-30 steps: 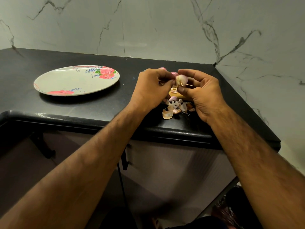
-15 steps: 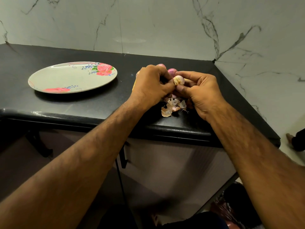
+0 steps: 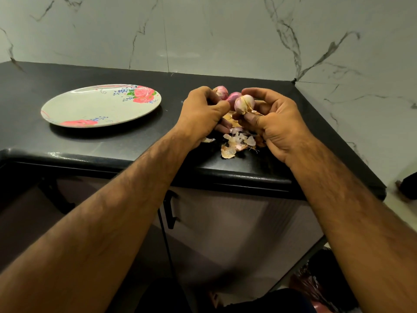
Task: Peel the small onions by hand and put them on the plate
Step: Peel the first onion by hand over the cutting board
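My right hand (image 3: 274, 123) grips a small pale-pink onion (image 3: 244, 103) between thumb and fingers, with a dry strip of skin hanging off its lower side. My left hand (image 3: 202, 115) sits just left of it with fingers curled; whether it holds a bit of skin I cannot tell. Two more purple onions (image 3: 222, 92) lie on the counter right behind the hands, partly hidden. A white plate (image 3: 90, 109) with pink roses stands to the left with nothing on it.
A heap of peeled onion skins (image 3: 235, 142) lies on the black counter (image 3: 112, 141) under the hands, near its rounded front edge. Marble wall (image 3: 203, 35) stands behind and to the right. Below are cabinet doors with a black handle (image 3: 171, 208).
My left thumb has come off the onion and the hand has drawn slightly left and down. The onion in my right hand now shows more bare flesh and loose skin.
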